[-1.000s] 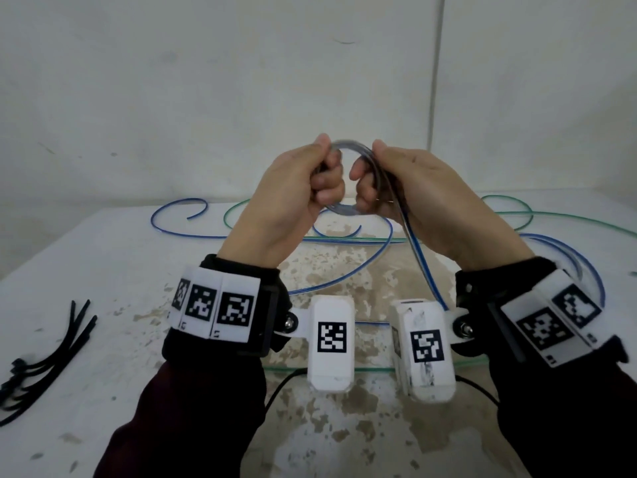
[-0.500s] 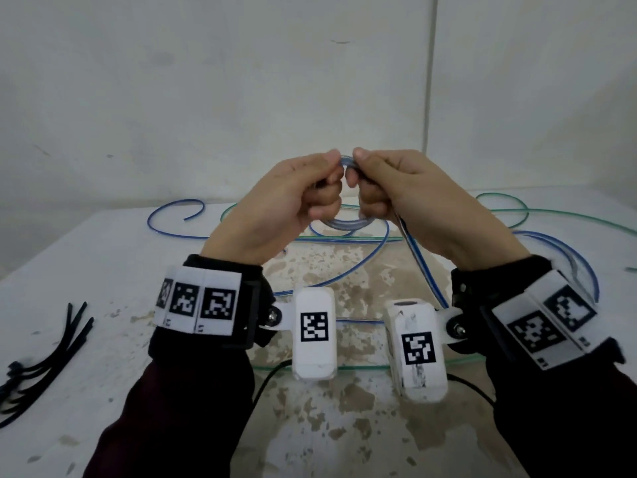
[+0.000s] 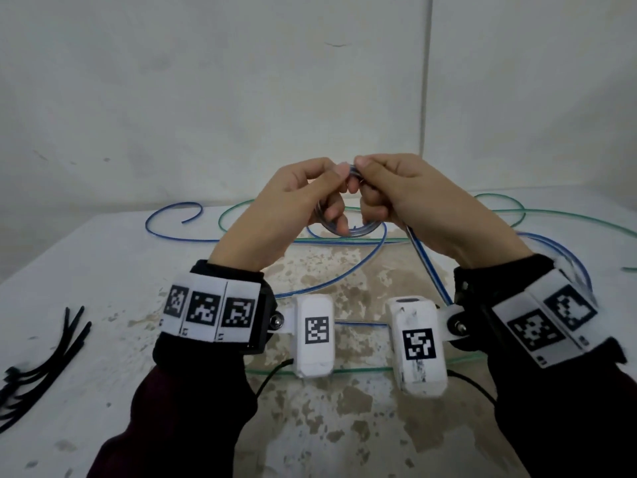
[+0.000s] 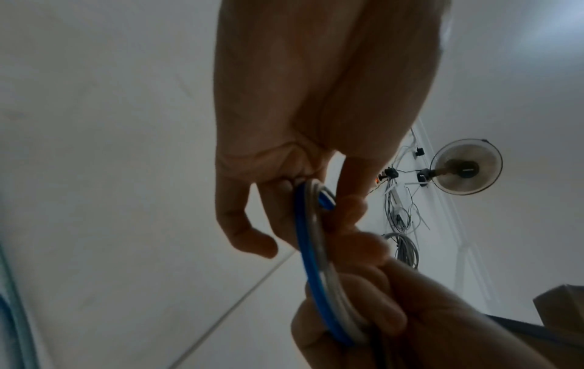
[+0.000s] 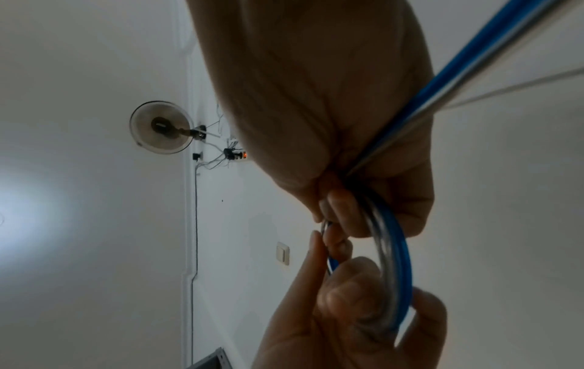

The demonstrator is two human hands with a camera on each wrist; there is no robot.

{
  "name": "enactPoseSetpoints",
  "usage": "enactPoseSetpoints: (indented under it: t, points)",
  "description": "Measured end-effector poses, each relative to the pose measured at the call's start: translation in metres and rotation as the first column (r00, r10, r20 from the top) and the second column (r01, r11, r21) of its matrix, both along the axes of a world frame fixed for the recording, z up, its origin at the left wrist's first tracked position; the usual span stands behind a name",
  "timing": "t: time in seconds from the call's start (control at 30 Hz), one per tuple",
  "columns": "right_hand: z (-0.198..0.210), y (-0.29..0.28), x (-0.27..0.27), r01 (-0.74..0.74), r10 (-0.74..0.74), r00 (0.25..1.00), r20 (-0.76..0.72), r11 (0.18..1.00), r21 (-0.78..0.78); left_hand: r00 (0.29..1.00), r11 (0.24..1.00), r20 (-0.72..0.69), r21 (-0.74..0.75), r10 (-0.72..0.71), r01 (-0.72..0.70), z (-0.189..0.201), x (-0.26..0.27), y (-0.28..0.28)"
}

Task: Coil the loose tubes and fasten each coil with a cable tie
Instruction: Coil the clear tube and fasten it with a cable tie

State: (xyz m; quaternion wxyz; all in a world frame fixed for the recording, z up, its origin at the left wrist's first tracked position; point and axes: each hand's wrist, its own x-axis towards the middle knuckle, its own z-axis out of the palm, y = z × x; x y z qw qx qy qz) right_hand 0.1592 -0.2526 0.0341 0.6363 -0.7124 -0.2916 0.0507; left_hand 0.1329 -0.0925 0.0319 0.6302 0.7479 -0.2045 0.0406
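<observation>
Above the table, both hands hold a small coil of clear tube with a blue stripe (image 3: 351, 232). My left hand (image 3: 331, 194) pinches its left side and my right hand (image 3: 370, 184) grips its right side, thumbs nearly meeting on top. The left wrist view shows the coil (image 4: 311, 249) running from my left hand (image 4: 284, 199) into my right hand (image 4: 379, 324). The right wrist view shows the coil (image 5: 395, 262) between my right hand (image 5: 347, 204) and my left hand (image 5: 347, 312). The tube's loose tail (image 3: 427, 267) drops from the right hand to the table.
The rest of the blue tube (image 3: 165, 215) and a green tube (image 3: 517, 215) lie in wide loops over the white, stained table (image 3: 103, 270). Several black cable ties (image 3: 44, 357) lie at its left edge. A wall stands close behind.
Both hands have sunk a little and drawn together. The thumbs, apart on the coil's top a second ago, now almost touch. The coil stays held.
</observation>
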Motion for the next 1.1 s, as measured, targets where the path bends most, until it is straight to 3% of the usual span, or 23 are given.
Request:
enactPoseSetpoints:
  t: [0.13,0.23,0.4,0.5,0.6,0.73,0.93,1.1]
  points:
    - [0.002,-0.002,-0.003,0.042,-0.041,0.999,0.029,0.997,-0.056,0.998,0.997,0.068,0.077,0.003,-0.008,0.0,-0.002,0.004]
    - [0.003,0.0,-0.006,0.093,-0.094,0.995,0.031,0.995,0.026,0.97,0.988,0.215,0.081,0.115,-0.135,0.0,-0.001,-0.006]
    - [0.006,-0.007,-0.006,0.051,-0.052,0.997,0.053,0.998,0.026,0.876,0.943,0.348,-0.096,0.332,-0.319,-0.002,0.004,-0.012]
    - [0.006,-0.009,-0.007,0.016,-0.015,0.998,0.057,1.0,-0.021,0.847,0.915,0.347,-0.192,0.403,-0.356,-0.003,0.005,-0.011]
    - [0.006,-0.008,-0.008,-0.028,0.031,0.998,0.058,0.998,-0.052,0.861,0.883,0.273,-0.327,0.429,-0.337,-0.003,0.006,-0.015]
    - [0.003,-0.005,-0.007,-0.1,0.1,0.995,0.006,0.994,0.049,0.914,0.839,0.164,-0.48,0.372,-0.256,-0.001,0.007,-0.018]
    - [-0.001,0.003,-0.003,-0.137,0.152,0.984,-0.091,0.979,0.151,0.922,0.841,0.165,-0.488,0.351,-0.233,0.0,0.005,-0.017]
    - [-0.001,0.0,0.002,-0.152,0.176,0.979,-0.102,0.966,0.209,0.994,0.906,0.047,-0.418,0.094,-0.066,0.004,0.004,-0.011]
